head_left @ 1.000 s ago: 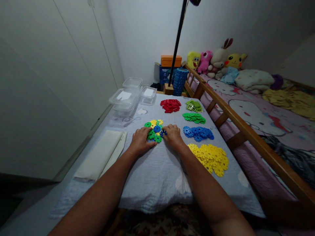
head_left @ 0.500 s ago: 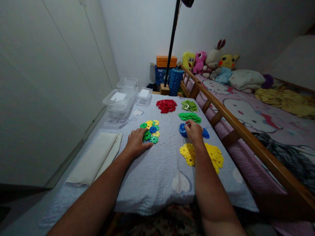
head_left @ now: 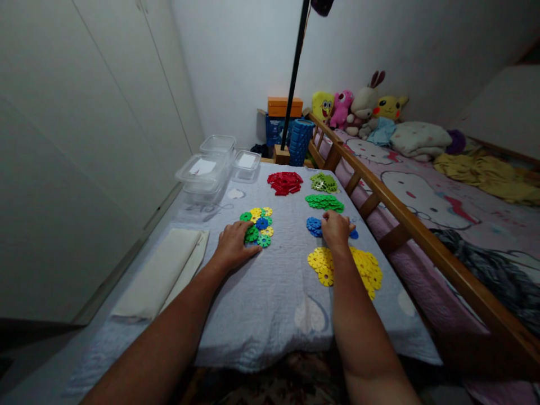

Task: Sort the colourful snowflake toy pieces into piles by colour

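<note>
A mixed cluster of green, yellow and blue flower-shaped discs (head_left: 262, 223) lies on the cloth in front of me. My left hand (head_left: 235, 241) rests at its left edge, thumb and fingers apart, covering some discs. To the right, my right hand (head_left: 336, 228) is over the blue discs (head_left: 314, 226), its fingers curled down and bunched. Its fingertips are partly hidden, and I cannot see what is between them. Blue discs show on both sides of that hand. Yellow discs (head_left: 324, 264) lie nearer to me, partly behind my right forearm.
Further back are piles of green discs (head_left: 324, 202), light green pieces (head_left: 324, 182) and red pieces (head_left: 285, 183). Clear plastic containers (head_left: 203, 171) stand at the back left, with a folded white cloth (head_left: 162, 273) nearer. A wooden bed rail (head_left: 388, 208) runs along the right side.
My right hand has shifted slightly right over the blue discs, uncovering more of them on its left. My left hand stays at the mixed cluster.
</note>
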A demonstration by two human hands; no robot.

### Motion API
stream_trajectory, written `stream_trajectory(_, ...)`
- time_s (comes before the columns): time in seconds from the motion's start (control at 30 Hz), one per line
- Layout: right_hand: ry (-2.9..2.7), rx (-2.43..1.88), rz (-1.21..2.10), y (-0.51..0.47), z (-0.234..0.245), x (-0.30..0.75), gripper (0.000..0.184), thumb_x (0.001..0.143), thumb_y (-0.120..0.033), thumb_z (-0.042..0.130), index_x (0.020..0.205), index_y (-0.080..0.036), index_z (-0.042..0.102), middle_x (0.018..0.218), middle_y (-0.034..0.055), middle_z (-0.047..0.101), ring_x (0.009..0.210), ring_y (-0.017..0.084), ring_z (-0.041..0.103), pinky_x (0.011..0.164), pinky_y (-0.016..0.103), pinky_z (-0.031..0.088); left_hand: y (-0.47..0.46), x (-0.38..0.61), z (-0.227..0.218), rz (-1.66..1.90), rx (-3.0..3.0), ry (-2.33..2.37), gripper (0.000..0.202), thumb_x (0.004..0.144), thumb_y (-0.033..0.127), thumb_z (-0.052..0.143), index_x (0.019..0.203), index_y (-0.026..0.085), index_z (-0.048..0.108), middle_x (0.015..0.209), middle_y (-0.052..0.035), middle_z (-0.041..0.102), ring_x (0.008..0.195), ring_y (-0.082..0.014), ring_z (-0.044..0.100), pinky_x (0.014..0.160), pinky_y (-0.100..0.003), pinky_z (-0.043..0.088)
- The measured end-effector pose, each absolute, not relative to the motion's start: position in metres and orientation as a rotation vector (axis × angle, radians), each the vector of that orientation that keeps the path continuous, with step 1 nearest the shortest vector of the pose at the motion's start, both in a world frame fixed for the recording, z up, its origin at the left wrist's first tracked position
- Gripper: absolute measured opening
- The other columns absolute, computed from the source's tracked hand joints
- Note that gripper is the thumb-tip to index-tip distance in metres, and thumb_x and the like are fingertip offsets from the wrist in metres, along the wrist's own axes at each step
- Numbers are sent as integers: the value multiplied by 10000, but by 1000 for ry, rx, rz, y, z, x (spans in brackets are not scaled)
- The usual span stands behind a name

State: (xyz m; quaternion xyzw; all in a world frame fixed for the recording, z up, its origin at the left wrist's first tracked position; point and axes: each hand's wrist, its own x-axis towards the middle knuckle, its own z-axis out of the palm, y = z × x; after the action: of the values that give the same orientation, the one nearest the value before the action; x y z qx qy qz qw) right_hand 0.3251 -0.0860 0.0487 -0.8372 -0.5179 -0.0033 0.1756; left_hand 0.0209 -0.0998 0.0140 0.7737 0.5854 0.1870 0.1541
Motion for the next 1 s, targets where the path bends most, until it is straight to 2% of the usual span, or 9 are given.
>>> stream_trajectory(0.23, -1774, -2174, 11, -91, 47, 321, 328, 901, -171, 534, 1069, -247, 805, 1206, 122, 701, 1173, 337, 499, 958, 478, 339, -99, 20, 13, 524, 2222, 1670, 713, 758, 490, 748, 1400, 271, 529, 1429, -112, 583, 1275, -349, 528, 1047, -481, 425)
stream_trajectory(0.43, -1926, -2162, 43, -90, 38, 314, 346, 898, -122, 495, 989, -241, 807, 1166, 126, 699, 1132, 330, 487, 944, 472, 331, -98, 20, 10, 540, 2239, 1665, 713, 754, 506, 754, 1395, 285, 536, 1417, -99, 591, 1258, -339, 537, 1044, -476, 422)
stream_trajectory(0.6, -2041, -2081, 66, -91, 40, 288, 374, 915, -164, 505, 1163, -260, 767, 1305, 112, 668, 1202, 330, 454, 996, 486, 298, -100, 21, 13, 528, 2229, 1674, 717, 755, 498, 760, 1400, 275, 539, 1421, -111, 586, 1265, -350, 537, 1047, -482, 421)
stream_trajectory(0.8, -2312, -1713, 186, -94, 38, 232, 486, 991, -231, 430, 1449, -293, 583, 1558, 38, 527, 1373, 310, 361, 1136, 508, 213, -101, 22, 13, 560, 2235, 1670, 725, 761, 483, 760, 1413, 266, 527, 1428, -110, 582, 1266, -349, 535, 1052, -488, 419)
stream_trajectory(0.9, -2398, -1652, 232, -92, 32, 217, 493, 1017, -268, 400, 1488, -312, 537, 1622, 11, 454, 1438, 313, 315, 1168, 535, 186, -102, 23, 13, 558, 2245, 1669, 714, 761, 489, 759, 1406, 285, 531, 1431, -99, 583, 1265, -349, 538, 1043, -485, 424)
stream_trajectory(1.0, -2450, -1625, 263, -90, 27, 214, 476, 1032, -293, 377, 1474, -334, 548, 1630, 9, 443, 1464, 326, 300, 1171, 575, 179, -102, 23, 13, 553, 2260, 1664, 707, 764, 486, 757, 1404, 282, 537, 1424, -103, 590, 1244, -353, 550, 1022, -488, 434)
